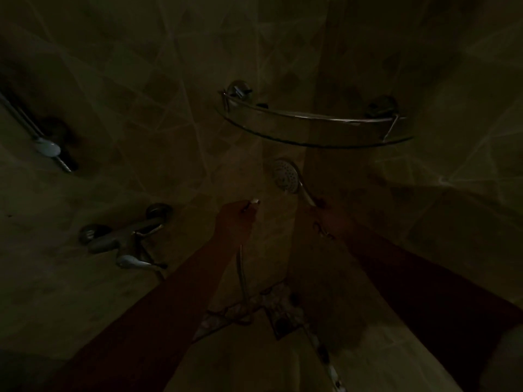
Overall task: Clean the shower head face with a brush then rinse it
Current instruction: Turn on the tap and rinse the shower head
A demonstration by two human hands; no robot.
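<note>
The scene is very dark. The round chrome shower head (285, 175) is held up in the shower corner, its nozzle face turned left toward me. My right hand (322, 215) grips its handle just below the head. My left hand (235, 219) is curled round a small brush (253, 202), whose pale tip pokes out of my fist a short way left of and below the shower head face, not touching it. The metal hose (242, 275) hangs down between my forearms.
A curved glass corner shelf (311, 128) with a chrome rail sits above the shower head. The mixer tap (124, 239) with its lever is on the left wall. A slide rail with a holder (46, 147) is at far left. A floor drain (283, 321) lies below.
</note>
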